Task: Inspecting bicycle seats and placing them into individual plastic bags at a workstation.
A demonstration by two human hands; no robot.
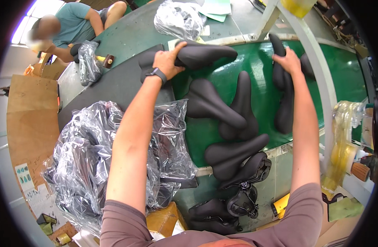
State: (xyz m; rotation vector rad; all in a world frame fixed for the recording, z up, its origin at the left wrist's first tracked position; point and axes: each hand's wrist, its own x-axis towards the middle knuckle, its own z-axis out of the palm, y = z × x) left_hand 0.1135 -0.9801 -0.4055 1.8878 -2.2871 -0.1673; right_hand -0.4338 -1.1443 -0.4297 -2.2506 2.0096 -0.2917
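My left hand (168, 64), with a dark watch on its wrist, grips the wide end of a black bicycle saddle (207, 55) at the far left of the green belt (259, 61). Its nose points right. Farther right, my right hand (288, 62) is closed around a second black saddle (278, 76), thumb on the near left side. Another saddle (284, 111) lies just below that one. Between my arms rest several more saddles, among them one crossing (211, 101) over an upright one (242, 99), and one nearer me (236, 155).
Plastic-wrapped saddles (86, 160) are heaped at my left. Saddles with metal rails (244, 201) lie close to my body. A pale metal post (322, 78) rises at right. Bunched clear plastic bags (178, 20) lie at the back. A person (75, 24) sits at far left.
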